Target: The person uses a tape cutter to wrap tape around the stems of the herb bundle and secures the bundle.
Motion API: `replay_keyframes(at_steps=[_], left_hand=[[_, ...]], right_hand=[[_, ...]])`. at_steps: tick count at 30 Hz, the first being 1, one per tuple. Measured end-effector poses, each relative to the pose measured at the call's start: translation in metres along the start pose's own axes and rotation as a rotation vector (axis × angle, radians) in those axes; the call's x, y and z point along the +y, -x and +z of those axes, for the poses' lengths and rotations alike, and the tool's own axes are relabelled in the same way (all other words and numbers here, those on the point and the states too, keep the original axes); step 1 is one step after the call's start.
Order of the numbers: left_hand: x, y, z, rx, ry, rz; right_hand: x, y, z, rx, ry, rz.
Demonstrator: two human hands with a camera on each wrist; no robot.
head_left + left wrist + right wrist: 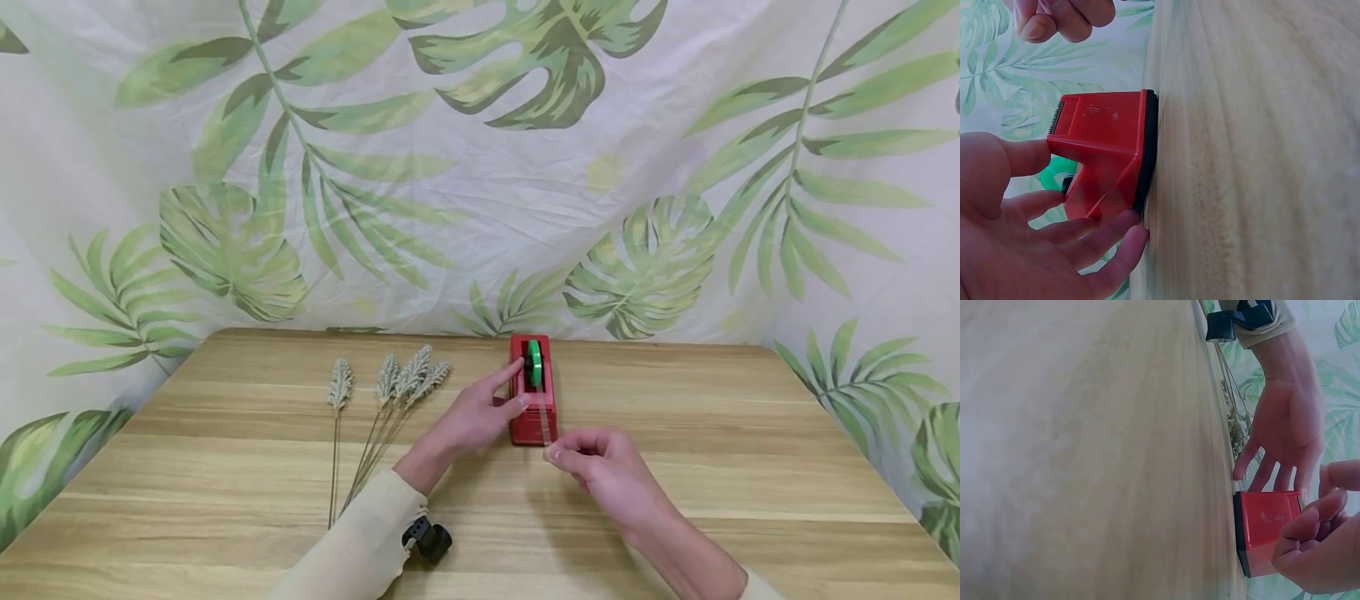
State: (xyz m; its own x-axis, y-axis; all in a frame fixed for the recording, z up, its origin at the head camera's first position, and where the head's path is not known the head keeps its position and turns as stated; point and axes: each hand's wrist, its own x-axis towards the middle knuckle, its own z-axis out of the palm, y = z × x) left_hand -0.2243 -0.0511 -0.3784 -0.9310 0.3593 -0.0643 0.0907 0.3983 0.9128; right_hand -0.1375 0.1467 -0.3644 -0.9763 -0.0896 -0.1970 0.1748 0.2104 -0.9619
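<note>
A red tape dispenser (534,435) with a black base stands upright near the table's far edge, with a green-cored roll (536,363) in its slot. My left hand (474,414) steadies it from the left. In the left wrist view, the thumb (1030,157) touches beside the toothed cutter (1055,117) and the mostly straight fingers (1107,240) lie along the red side. Just in front of the dispenser, my right hand (606,473) pinches the end of a clear tape strip (546,427) between thumb and fingertips. The strip runs back to the dispenser.
Several dried grass stems with fluffy pale heads (411,377) lie on the wooden table (712,442), left of the dispenser. One stem (340,385) lies apart from the others. A black camera (429,540) sits on the left wrist. Behind the table hangs a leaf-patterned cloth (510,208).
</note>
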Motion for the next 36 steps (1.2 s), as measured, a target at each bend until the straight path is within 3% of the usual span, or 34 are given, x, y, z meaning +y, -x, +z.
replay_keyframes(at_steps=[9, 36], left_hand=[[-0.001, 0.000, 0.000, 0.004, -0.034, -0.005], [-0.001, 0.002, 0.001, 0.019, -0.027, 0.002]], right_hand=[[-0.001, 0.004, 0.004, 0.031, 0.015, 0.031], [0.007, 0.013, 0.001, -0.035, 0.036, -0.016]])
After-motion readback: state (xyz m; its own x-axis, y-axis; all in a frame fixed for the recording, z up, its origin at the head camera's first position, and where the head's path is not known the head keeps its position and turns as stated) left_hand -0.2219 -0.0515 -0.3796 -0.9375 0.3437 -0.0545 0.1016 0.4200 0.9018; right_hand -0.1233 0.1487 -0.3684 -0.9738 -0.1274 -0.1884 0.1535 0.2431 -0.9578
